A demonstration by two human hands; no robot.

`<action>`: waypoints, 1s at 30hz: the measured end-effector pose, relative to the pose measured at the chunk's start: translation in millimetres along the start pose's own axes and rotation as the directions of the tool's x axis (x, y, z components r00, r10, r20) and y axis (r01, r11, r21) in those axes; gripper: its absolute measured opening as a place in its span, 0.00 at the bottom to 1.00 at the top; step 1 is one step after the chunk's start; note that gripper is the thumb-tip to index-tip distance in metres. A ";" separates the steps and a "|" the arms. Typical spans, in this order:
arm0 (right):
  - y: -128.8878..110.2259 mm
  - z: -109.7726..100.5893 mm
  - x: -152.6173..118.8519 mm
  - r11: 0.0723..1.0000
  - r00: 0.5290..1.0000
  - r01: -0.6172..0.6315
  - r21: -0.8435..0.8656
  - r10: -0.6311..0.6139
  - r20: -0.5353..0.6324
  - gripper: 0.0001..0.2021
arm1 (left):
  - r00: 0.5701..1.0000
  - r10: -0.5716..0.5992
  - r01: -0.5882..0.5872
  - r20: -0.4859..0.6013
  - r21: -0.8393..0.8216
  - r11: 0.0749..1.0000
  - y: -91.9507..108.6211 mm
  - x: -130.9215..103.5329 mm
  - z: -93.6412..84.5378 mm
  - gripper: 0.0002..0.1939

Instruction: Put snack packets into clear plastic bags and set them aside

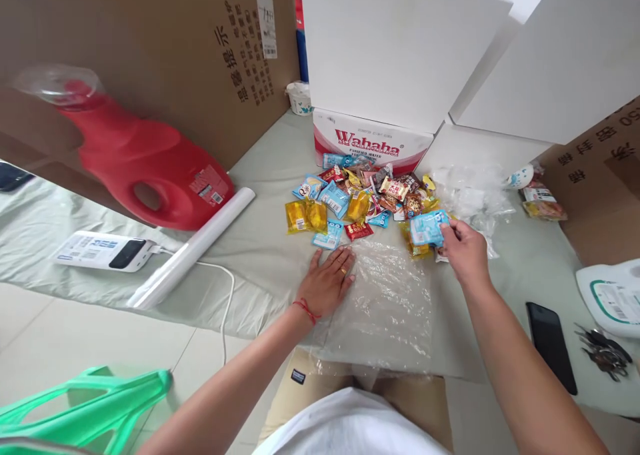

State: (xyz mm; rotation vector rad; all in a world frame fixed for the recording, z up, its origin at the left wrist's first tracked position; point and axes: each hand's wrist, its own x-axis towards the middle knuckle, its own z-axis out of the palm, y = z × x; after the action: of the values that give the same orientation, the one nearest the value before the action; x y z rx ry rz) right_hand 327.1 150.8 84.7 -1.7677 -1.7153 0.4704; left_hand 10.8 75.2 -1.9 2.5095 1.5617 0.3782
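Note:
A heap of small wrapped snacks (357,198) in blue, yellow, red and brown lies on the cloth-covered table. My left hand (327,281) rests flat at the upper left edge of a clear plastic bag (387,308), fingers spread and holding nothing. Between the thumb and fingers of my right hand (464,247) is a blue snack packet (429,228), just right of the heap and over a yellow packet (416,247). The clear bag lies flat and wrinkled in front of me, reaching the table's front edge.
A red jug (145,161), a white roll (195,248) and a power bank (103,251) with a cable are left. Behind stands a Wahaha box (370,140). Crumpled clear plastic (473,191), a phone (551,345), keys (605,353) and a white bottle (613,295) are right.

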 end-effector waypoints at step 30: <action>-61.6 63.6 8.6 0.836 0.887 0.437 -0.332 -0.341 0.311 0.19 | 0.999 -0.040 0.040 -0.005 -0.017 0.999 3.2 -0.8 1.7 0.27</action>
State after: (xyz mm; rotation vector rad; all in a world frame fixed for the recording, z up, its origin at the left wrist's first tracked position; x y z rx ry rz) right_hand 240.2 168.6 78.9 -1.5917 -2.4197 0.1636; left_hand 13.7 73.1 -2.7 2.4630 1.6010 0.3905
